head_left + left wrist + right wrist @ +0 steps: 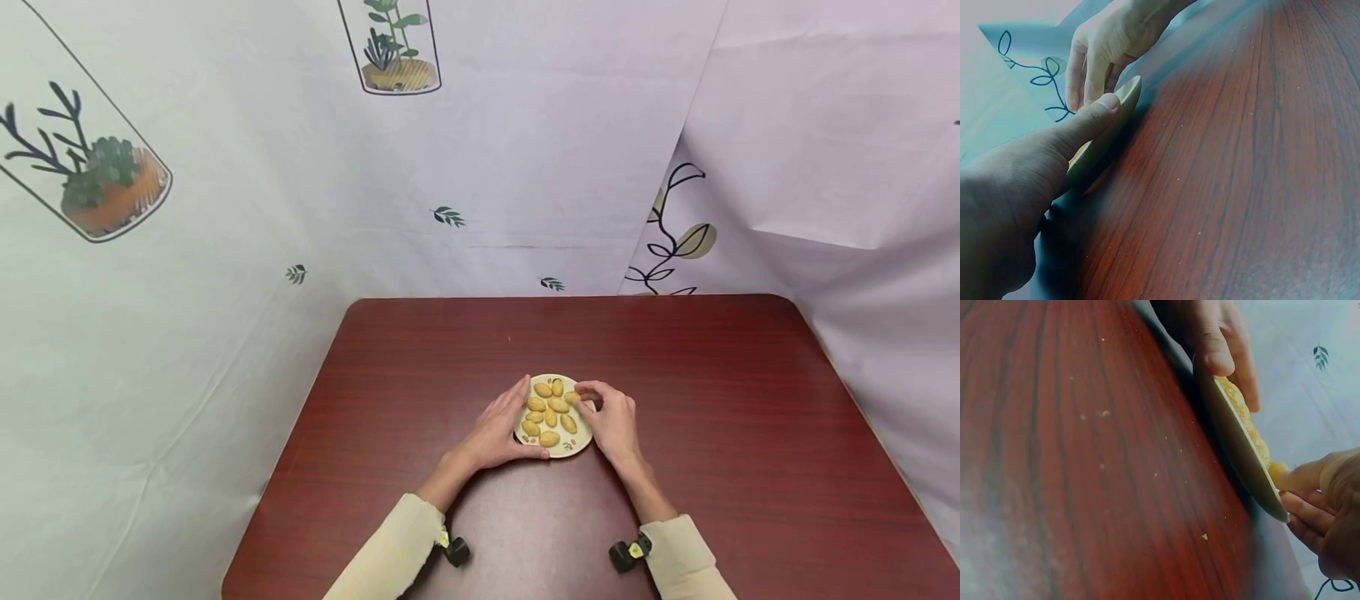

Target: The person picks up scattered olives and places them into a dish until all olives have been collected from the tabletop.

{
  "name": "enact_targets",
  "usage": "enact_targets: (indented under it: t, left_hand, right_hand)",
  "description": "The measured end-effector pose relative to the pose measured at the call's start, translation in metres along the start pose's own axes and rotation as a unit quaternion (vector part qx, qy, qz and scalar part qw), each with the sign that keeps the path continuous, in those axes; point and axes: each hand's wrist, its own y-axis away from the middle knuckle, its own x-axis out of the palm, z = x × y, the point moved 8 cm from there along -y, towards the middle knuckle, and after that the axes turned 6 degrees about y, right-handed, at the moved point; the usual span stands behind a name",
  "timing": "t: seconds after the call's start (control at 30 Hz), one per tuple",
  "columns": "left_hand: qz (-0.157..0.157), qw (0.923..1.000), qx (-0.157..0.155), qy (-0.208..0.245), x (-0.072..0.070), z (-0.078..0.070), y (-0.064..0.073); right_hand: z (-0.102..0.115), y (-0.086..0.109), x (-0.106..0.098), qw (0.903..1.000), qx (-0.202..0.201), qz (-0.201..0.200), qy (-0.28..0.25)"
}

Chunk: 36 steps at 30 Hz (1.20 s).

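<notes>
A round cream plate (576,446) with small printed motifs lies on the table, with several yellow oval pieces (550,438) spread over it. They have a rough surface, like unshelled peanuts. My left hand (497,429) holds the plate from the left, fingers along its side and thumb at the near rim. In the left wrist view that thumb (1100,112) lies over the rim. At the plate's right side, my right hand (613,421) pinches one yellow peanut-like piece (1279,472) between thumb and fingers, close over the rim. Part of this piece is hidden by the fingertips.
The dark red wooden table (420,350) has rounded far corners. Pale cloth (525,183) printed with plants hangs behind it and along both sides. A small black camera (456,551) sits at the left wrist, and another black camera (622,556) at the right.
</notes>
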Motion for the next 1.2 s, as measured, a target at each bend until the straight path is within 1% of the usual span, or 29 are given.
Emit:
enact_targets:
  t: [0.27, 0.47, 0.63, 0.87, 1.03, 1.2]
  left_hand:
    - [0.001, 1.0, 0.002, -0.002, 0.0, -0.001, 0.0]
    - [0.002, 1.0, -0.003, -0.001, 0.001, 0.0, 0.0]
    - [0.001, 1.0, -0.003, 0.004, 0.001, 0.001, 0.0]
    - [0.003, 1.0, -0.007, 0.005, 0.001, 0.0, 0.0]
    - [0.005, 0.9999, -0.009, 0.006, 0.001, 0.0, 0.0]
    - [0.003, 0.9999, -0.011, 0.011, 0.0, -0.001, 0.0]
  right_hand:
    - [-0.002, 0.0, 0.002, 0.9998, -0.013, 0.002, 0.016]
    - [-0.001, 0.002, 0.003, 0.9992, -0.027, 0.006, 0.029]
    - [0.0, 0.003, 0.0, 0.999, -0.036, 0.001, 0.025]
    - [-0.004, 0.005, -0.005, 0.9997, -0.018, 0.002, 0.018]
    - [-0.005, 0.006, -0.01, 0.9998, -0.017, -0.006, 0.011]
    - [-0.005, 0.008, -0.017, 0.9998, -0.012, -0.014, -0.005]
